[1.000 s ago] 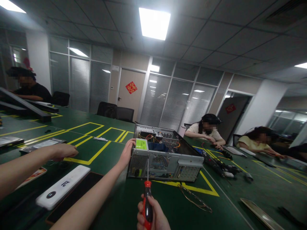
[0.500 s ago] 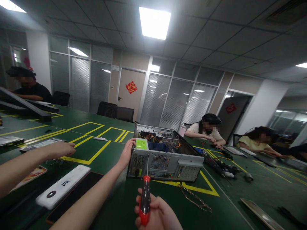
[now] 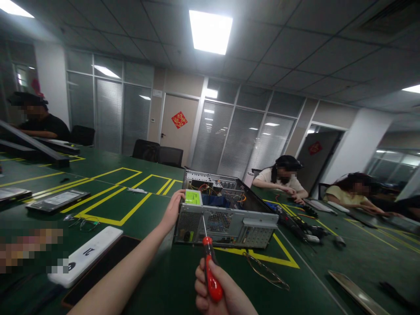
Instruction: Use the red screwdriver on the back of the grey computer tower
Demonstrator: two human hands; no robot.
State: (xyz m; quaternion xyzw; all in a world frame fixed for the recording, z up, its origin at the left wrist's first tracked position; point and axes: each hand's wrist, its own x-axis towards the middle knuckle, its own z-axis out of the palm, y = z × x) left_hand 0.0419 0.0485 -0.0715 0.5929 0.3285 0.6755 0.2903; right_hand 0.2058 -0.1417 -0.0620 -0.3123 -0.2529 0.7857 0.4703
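Screwdriver wrapped by curled right hand, pointed ahead of grip toward open computer case; contact cannot be told. Case corner, forward-left of grip, touched by left hand beside green label; left-hand closure cannot be told. White device seen left of grip.

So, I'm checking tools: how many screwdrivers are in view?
1: a screwdriver in the right hand, its tip toward the PC. Others may be hidden in the clutter at right.
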